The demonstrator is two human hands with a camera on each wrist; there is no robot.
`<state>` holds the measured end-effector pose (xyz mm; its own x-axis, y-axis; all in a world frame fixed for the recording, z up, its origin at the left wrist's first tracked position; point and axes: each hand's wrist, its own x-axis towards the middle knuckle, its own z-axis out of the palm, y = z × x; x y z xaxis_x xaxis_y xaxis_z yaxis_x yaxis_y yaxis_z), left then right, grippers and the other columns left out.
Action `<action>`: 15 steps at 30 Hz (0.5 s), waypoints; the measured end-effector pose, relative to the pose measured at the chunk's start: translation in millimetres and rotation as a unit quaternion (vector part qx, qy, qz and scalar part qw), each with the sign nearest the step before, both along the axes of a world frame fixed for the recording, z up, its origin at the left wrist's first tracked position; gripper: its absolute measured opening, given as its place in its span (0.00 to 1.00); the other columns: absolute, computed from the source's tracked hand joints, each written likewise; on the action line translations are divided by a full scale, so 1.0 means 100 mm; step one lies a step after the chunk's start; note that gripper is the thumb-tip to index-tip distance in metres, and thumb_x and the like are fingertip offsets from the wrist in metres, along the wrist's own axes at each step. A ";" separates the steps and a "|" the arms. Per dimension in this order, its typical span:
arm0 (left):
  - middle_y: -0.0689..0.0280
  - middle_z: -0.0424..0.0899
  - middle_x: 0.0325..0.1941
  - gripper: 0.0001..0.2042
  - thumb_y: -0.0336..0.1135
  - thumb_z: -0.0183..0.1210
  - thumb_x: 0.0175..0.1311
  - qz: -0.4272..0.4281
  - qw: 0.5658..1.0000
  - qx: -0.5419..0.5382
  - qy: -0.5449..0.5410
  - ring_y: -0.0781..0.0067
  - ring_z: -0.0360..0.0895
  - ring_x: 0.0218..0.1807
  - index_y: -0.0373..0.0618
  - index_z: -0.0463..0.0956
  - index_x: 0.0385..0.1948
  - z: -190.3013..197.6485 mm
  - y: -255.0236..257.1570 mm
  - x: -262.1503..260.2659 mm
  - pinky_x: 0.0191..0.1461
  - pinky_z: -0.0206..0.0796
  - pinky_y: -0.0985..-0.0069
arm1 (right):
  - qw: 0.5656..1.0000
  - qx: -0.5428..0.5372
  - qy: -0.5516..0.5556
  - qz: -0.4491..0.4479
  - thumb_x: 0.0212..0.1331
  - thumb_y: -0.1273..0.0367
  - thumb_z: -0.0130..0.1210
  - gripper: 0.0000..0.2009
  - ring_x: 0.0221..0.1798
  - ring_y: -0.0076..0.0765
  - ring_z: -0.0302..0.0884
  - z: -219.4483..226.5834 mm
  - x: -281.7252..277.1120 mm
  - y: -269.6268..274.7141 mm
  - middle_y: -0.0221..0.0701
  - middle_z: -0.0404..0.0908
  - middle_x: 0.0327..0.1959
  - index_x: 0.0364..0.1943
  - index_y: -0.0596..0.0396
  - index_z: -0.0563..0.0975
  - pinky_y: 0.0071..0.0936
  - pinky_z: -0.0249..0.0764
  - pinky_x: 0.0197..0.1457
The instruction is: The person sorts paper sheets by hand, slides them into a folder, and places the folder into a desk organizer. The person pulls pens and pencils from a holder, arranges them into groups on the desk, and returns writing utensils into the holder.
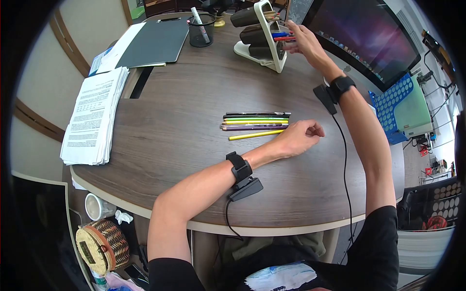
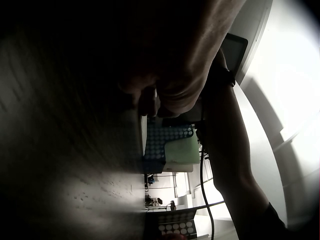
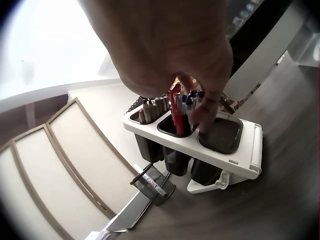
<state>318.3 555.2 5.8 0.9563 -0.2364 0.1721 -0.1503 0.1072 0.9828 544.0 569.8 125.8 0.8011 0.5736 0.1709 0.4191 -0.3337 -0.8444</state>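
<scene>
My right hand (image 1: 310, 46) is at a white tilted organizer (image 1: 276, 60) at the back of the table, its fingers spread around the tops of several pens. In the right wrist view, a red pen (image 3: 177, 112) and blue-capped pens (image 3: 189, 100) stand in the middle black cup, with a fingertip beside them. Colored pencils (image 3: 155, 107) fill one outer cup; the other outer cup (image 3: 220, 135) shows no pens. My left hand (image 1: 298, 138) rests on the table, fingers loosely curled, beside a row of several pencils (image 1: 257, 121). A separate yellow pencil (image 1: 255, 135) lies closest to it.
A monitor (image 1: 364, 39) stands right of the organizer, with a blue perforated holder (image 1: 391, 106) nearer. A mesh pen cup (image 1: 200, 36) stands left of the organizer. A dark clipboard (image 1: 155, 43) and a paper stack (image 1: 92, 116) lie on the left. Cables trail from both wrists.
</scene>
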 end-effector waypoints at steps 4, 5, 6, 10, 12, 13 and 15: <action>0.58 0.87 0.53 0.12 0.33 0.59 0.73 0.000 1.000 -0.005 -0.002 0.65 0.83 0.60 0.37 0.81 0.52 -0.02 -0.01 0.00 0.66 0.73 0.67 | 0.999 0.009 -0.015 -0.042 0.79 0.42 0.48 0.36 0.49 0.35 0.88 -0.03 -0.19 -0.45 0.45 0.80 0.64 0.77 0.57 0.65 0.26 0.78 0.45; 0.58 0.87 0.53 0.12 0.33 0.59 0.73 0.000 1.000 -0.011 -0.007 0.65 0.83 0.60 0.37 0.81 0.51 -0.02 -0.01 0.00 0.66 0.73 0.67 | 0.999 0.010 -0.014 -0.046 0.79 0.42 0.48 0.36 0.51 0.35 0.88 -0.04 -0.24 -0.60 0.44 0.81 0.62 0.77 0.54 0.64 0.26 0.78 0.47; 0.59 0.87 0.53 0.11 0.33 0.59 0.74 0.002 1.000 -0.018 -0.012 0.65 0.83 0.60 0.38 0.81 0.51 -0.03 -0.01 0.00 0.66 0.73 0.67 | 0.998 0.012 0.015 -0.054 0.79 0.43 0.48 0.35 0.53 0.35 0.87 -0.07 -0.35 -0.76 0.43 0.81 0.62 0.77 0.54 0.65 0.26 0.77 0.48; 0.59 0.87 0.53 0.11 0.33 0.59 0.74 0.004 1.000 -0.005 -0.010 0.65 0.83 0.61 0.38 0.81 0.51 -0.01 -0.01 -0.01 0.67 0.73 0.66 | 0.986 0.084 0.139 -0.028 0.81 0.46 0.46 0.30 0.51 0.31 0.86 -0.40 -0.61 -1.48 0.39 0.83 0.58 0.71 0.57 0.71 0.23 0.75 0.45; 0.59 0.87 0.53 0.10 0.33 0.60 0.74 -0.006 1.000 -0.005 0.000 0.66 0.83 0.61 0.39 0.81 0.50 0.02 0.00 -0.02 0.67 0.73 0.66 | 0.978 0.115 0.175 -0.010 0.82 0.48 0.46 0.28 0.50 0.30 0.86 -0.53 -0.71 -1.79 0.38 0.83 0.56 0.69 0.57 0.73 0.23 0.74 0.43; 0.61 0.87 0.53 0.10 0.32 0.60 0.74 -0.007 1.000 0.000 0.000 0.67 0.83 0.61 0.40 0.81 0.51 0.01 0.00 -0.01 0.68 0.73 0.67 | 0.968 0.142 0.208 -0.014 0.82 0.49 0.46 0.27 0.47 0.28 0.85 -0.57 -0.75 -1.91 0.36 0.83 0.53 0.67 0.58 0.74 0.22 0.74 0.42; 0.61 0.87 0.53 0.09 0.32 0.60 0.74 -0.008 1.000 -0.002 0.009 0.68 0.83 0.61 0.40 0.81 0.50 0.01 -0.02 -0.01 0.68 0.73 0.68 | 0.953 0.177 0.245 -0.016 0.82 0.50 0.46 0.25 0.45 0.27 0.84 -0.69 -0.87 -2.05 0.34 0.82 0.51 0.64 0.59 0.75 0.21 0.73 0.41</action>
<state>316.8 553.6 6.4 0.9552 -0.2518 0.1555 -0.1304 0.1136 0.9849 456.8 364.7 56.8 0.8504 0.5237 -0.0500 -0.0607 0.0034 -0.9981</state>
